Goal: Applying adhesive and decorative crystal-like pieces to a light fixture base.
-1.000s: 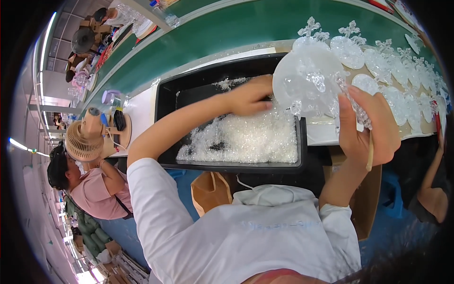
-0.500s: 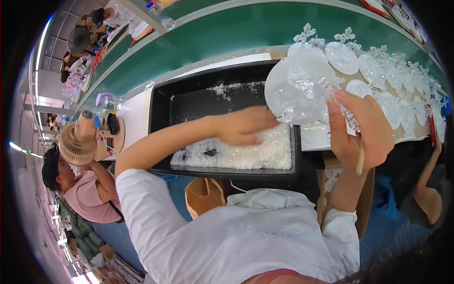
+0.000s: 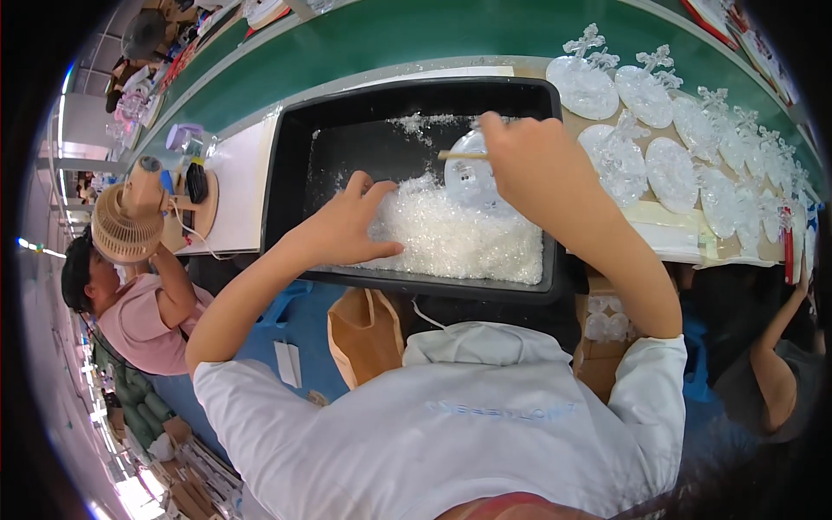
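The whitish clear disc (image 3: 468,184) is inside the black tray (image 3: 299,178), over the upper right part of the glittering granules (image 3: 451,243) and partly under the person's right hand (image 3: 536,154). That hand is curled around a thin tan stick (image 3: 461,156), whose end juts leftward above the disc; whether the fingers also grip the disc is hidden behind the knuckles. Keeping the stick in the fist probably spares laying it down. It cannot be told whether the disc rests on the granules or is held just above them. The left hand (image 3: 347,224) has its fingers spread apart and bent, clasping nothing visible, beside the heap's left edge; the curve seems suited to herding loose grains. The tray's raised walls presumably stop them scattering. Just to its right, similar discs (image 3: 669,173), many bearing clear cross-shaped ornaments, lie in rows, perhaps so each can be reached singly. Below the tray's near edge is a brown paper bag (image 3: 368,342). Farther left stands a beige fan (image 3: 128,227), with a co-worker in pink (image 3: 139,325) beyond it.
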`<move>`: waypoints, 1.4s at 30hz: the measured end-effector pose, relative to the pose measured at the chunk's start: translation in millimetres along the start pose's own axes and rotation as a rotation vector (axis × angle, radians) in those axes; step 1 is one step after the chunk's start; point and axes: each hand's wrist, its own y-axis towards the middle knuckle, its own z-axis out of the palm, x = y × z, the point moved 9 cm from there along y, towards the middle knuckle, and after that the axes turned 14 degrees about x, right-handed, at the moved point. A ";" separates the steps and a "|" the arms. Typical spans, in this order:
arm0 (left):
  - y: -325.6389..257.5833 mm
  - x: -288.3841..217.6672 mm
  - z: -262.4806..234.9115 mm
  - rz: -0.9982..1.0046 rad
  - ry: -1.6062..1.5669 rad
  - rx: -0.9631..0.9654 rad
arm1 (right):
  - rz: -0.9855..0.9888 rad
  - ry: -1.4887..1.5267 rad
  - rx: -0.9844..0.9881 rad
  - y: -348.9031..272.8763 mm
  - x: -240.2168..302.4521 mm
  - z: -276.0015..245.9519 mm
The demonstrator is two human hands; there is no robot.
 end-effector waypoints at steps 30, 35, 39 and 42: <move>14.0 -37.5 1.9 0.227 -0.087 -0.313 | -0.452 0.144 0.185 -5.1 28.9 14.0; 27.3 -35.9 -8.0 0.315 -0.433 -0.323 | -0.274 0.328 -0.013 11.7 39.5 14.9; 16.1 -24.7 -25.0 0.399 -0.797 -0.363 | -0.079 0.670 0.126 16.8 18.1 16.6; 3.5 -43.3 -37.8 0.424 -0.508 -0.434 | 0.011 0.901 0.246 14.5 4.4 24.5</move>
